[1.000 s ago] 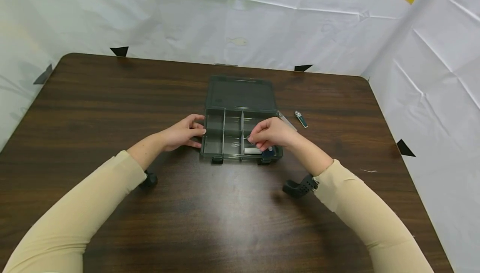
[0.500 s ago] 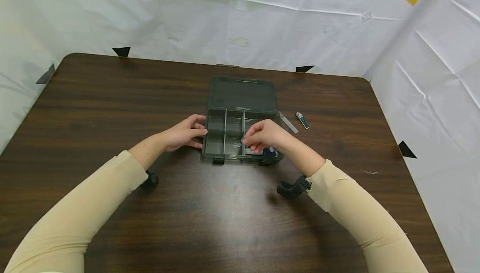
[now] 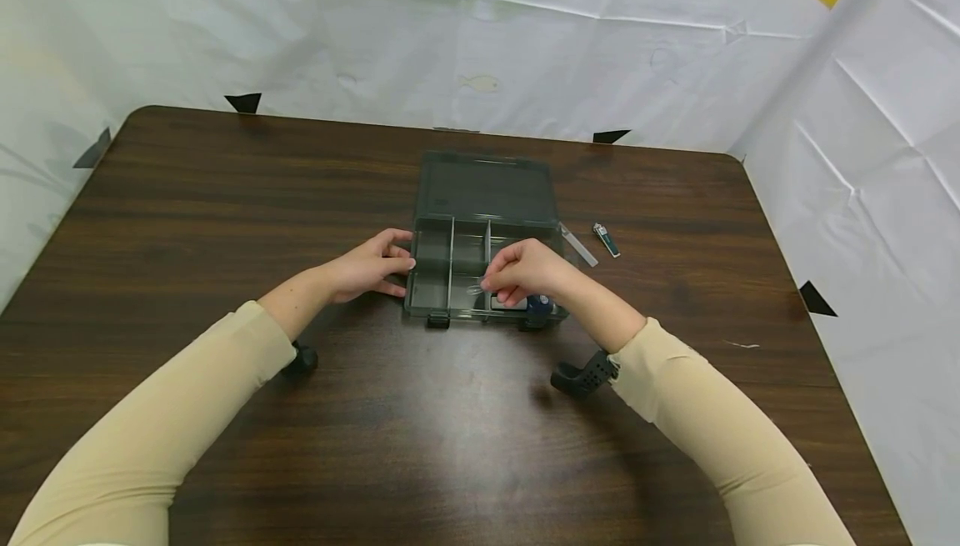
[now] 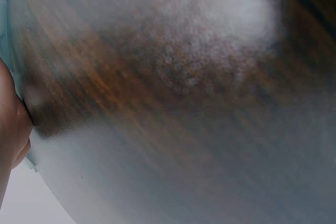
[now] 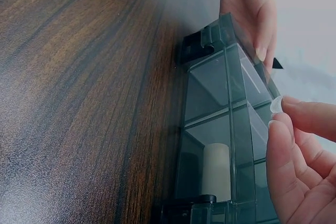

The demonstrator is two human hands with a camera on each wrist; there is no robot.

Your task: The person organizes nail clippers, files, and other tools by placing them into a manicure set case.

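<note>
My left hand rests with straight fingers on the box left wall; my right hand pinches a small clear piece over it

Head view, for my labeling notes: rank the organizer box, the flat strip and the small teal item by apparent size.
1. organizer box
2. flat strip
3. small teal item, only slightly shorter than the strip
</note>
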